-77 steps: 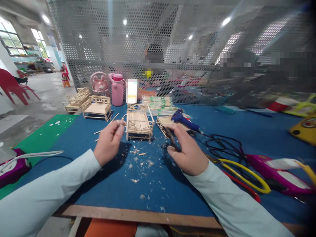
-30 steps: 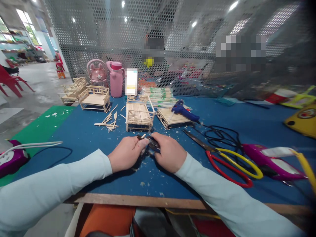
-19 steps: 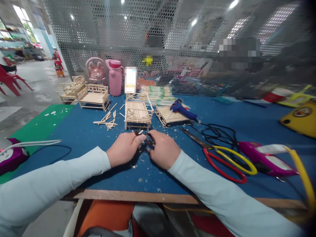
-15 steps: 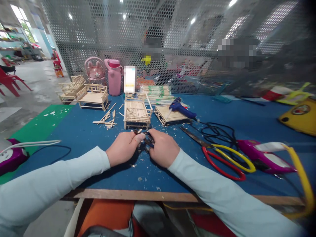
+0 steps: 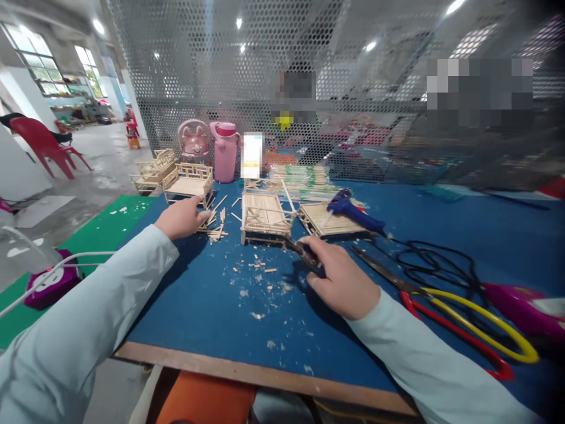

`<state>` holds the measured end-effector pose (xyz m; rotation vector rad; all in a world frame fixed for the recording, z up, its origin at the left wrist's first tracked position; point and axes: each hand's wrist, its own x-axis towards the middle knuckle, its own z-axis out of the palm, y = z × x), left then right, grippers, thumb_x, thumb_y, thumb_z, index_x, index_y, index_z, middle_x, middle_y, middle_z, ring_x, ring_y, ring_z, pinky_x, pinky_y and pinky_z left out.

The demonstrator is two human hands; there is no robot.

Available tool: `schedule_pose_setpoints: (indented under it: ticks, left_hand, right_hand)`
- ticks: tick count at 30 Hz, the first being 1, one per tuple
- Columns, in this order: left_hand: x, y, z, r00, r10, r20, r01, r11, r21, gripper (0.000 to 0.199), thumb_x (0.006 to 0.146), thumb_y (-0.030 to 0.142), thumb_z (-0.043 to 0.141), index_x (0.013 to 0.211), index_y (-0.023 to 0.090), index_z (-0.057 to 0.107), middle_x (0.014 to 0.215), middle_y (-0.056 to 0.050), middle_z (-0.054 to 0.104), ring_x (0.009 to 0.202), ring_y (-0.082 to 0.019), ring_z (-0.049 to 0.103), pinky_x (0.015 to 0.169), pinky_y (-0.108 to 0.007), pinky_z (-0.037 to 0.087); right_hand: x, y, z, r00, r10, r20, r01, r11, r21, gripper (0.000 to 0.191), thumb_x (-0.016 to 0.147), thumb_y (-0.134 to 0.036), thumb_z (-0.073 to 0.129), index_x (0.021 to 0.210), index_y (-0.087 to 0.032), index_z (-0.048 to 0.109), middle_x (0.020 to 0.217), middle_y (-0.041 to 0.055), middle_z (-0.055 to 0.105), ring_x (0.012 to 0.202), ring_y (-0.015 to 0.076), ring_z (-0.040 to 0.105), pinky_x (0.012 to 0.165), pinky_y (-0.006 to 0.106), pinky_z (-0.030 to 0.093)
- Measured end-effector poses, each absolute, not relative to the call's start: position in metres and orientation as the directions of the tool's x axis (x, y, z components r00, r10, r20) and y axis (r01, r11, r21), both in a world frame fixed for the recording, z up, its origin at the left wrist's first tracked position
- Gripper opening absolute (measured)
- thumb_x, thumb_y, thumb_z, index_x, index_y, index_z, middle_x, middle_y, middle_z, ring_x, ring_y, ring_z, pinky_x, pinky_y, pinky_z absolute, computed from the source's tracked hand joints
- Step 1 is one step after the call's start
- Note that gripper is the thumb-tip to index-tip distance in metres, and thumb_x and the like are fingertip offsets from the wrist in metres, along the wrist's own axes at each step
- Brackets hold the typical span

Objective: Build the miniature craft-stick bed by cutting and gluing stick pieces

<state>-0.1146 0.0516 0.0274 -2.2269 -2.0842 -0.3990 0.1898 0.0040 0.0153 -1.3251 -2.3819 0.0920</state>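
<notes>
My left hand [image 5: 180, 217] reaches over the left part of the table, its forefinger and thumb apart, beside a pile of short wooden sticks [image 5: 217, 231]. Nothing shows between those fingers. My right hand [image 5: 342, 271] grips a pair of dark pliers [image 5: 305, 253], jaws pointing left and away from me. Just beyond the pliers stands a small bed-like frame of thin sticks [image 5: 265, 219]. A miniature bench of the same sticks [image 5: 189, 184] is behind my left hand. Small offcuts [image 5: 270, 270] lie on the blue tabletop between my hands.
A blue glue gun [image 5: 355, 211] rests on a flat stick panel [image 5: 324, 222]. Large scissors with red and yellow handles [image 5: 441, 297] lie at the right, near a coiled black cable [image 5: 435, 250]. A pink bottle [image 5: 225, 154] stands before the perforated metal screen [image 5: 185, 76].
My left hand has moved away from the pliers, left and forward to the stick pile. My right hand keeps the pliers. The view has shifted, so the table's things appear farther right.
</notes>
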Motion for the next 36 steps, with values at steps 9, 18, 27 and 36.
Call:
schedule_pose_setpoints:
  ticks: [9, 18, 27, 36]
  left_hand:
    - [-0.097, 0.054, 0.016, 0.095, 0.967, 0.237, 0.974, -0.139, 0.177, 0.026, 0.081, 0.032, 0.048, 0.093, 0.019, 0.067, 0.096, -0.012, 0.066, 0.086, -0.024, 0.061, 0.072, -0.031, 0.044]
    - [-0.094, 0.053, 0.019, 0.227, 0.971, 0.070, 0.972, -0.231, 0.046, 0.029, 0.078, 0.023, 0.049, 0.095, 0.026, 0.071, 0.095, -0.007, 0.069, 0.085, -0.020, 0.061, 0.067, -0.026, 0.043]
    - [-0.084, 0.042, 0.024, 0.259, 0.963, 0.076, 0.963, -0.251, -0.100, 0.033, 0.080, 0.014, 0.044, 0.099, 0.026, 0.068, 0.101, -0.008, 0.063, 0.092, -0.021, 0.060, 0.070, -0.026, 0.046]
    - [-0.089, 0.045, 0.016, 0.250, 0.942, 0.222, 0.968, -0.247, -0.042, 0.028, 0.081, 0.016, 0.045, 0.096, 0.019, 0.068, 0.098, -0.010, 0.063, 0.092, -0.021, 0.059, 0.075, -0.028, 0.047]
  right_hand:
    - [0.186, -0.001, 0.016, -0.483, 0.815, 0.320, 0.779, 0.567, -0.267, 0.037, 0.059, -0.016, 0.043, 0.095, -0.019, 0.048, 0.084, 0.0086, 0.062, 0.079, 0.0246, 0.058, 0.071, 0.035, 0.042]
    - [0.189, 0.000, 0.016, -0.493, 0.790, 0.363, 0.764, 0.593, -0.253, 0.036, 0.058, -0.016, 0.042, 0.094, -0.019, 0.048, 0.082, 0.0083, 0.062, 0.079, 0.0241, 0.059, 0.069, 0.034, 0.043]
    - [0.187, 0.001, 0.015, -0.507, 0.784, 0.358, 0.758, 0.603, -0.248, 0.034, 0.057, -0.014, 0.042, 0.091, -0.019, 0.048, 0.080, 0.0075, 0.061, 0.077, 0.0231, 0.058, 0.068, 0.033, 0.042]
    - [0.187, 0.001, 0.013, -0.503, 0.795, 0.339, 0.757, 0.594, -0.271, 0.037, 0.057, -0.014, 0.042, 0.093, -0.020, 0.048, 0.085, 0.0079, 0.062, 0.081, 0.0236, 0.058, 0.072, 0.034, 0.041]
